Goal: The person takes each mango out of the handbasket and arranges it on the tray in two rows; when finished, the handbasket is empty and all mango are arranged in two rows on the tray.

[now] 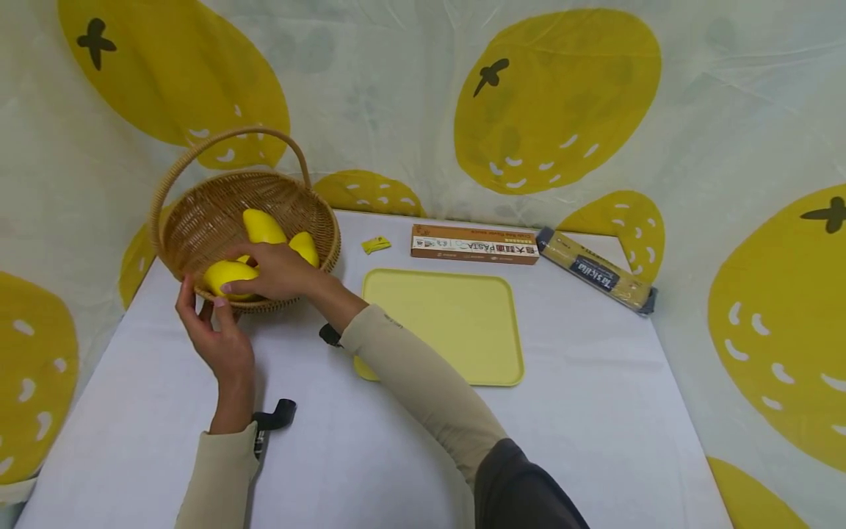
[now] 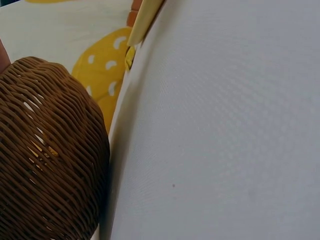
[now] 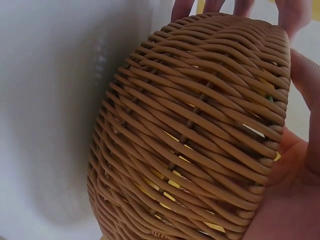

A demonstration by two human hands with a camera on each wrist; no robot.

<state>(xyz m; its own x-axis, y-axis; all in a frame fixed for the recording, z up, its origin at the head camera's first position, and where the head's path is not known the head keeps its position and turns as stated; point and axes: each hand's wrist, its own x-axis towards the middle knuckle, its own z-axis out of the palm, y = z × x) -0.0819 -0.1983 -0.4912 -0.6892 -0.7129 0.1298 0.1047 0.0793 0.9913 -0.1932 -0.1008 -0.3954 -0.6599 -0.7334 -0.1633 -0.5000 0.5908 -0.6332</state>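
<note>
A wicker basket with a tall arched handle stands at the back left, its weave filling much of both wrist views. Inside its near side, my right hand grips a yellow mango, the thumb lying across the front of the fruit. Two more mangoes show behind that hand, one upright mango and another mango by the right wall. My left hand holds the basket's near left rim, with its fingers at that edge in the right wrist view.
Right of the basket lies a yellow tray, partly under my right forearm. Behind it are a small yellow packet, a brown pasta box and a bag of spaghetti. A fruit-print cloth hangs behind the white table.
</note>
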